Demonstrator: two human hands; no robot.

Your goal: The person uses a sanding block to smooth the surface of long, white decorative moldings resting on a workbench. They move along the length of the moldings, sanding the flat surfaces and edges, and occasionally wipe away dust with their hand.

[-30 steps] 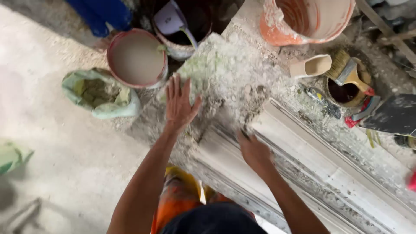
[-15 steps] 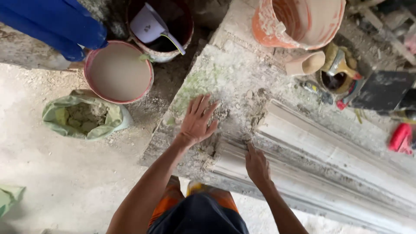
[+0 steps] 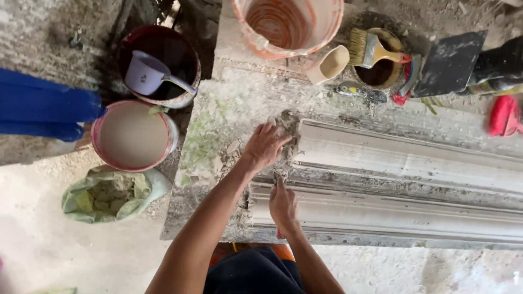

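Far left, at 9 o'clock: a green sack of powder on the floor, above it a bucket of pale mix, and a dark bucket with a scoop at 11.

Left hand lies palm down with loosely curled fingers on a wet lump of plaster at the near end of the plaster moulding; it grips nothing.

Right hand points one finger into the groove at the moulding's end, holding nothing.

The moulding lies cast along the tabletop, running off at 3 o'clock. The profile looks formed; its end is ragged, so trimming remains.

Half a second back the left hand lay flat and spread, farther from the moulding.

Brush rests on a pot at 1 o'clock.
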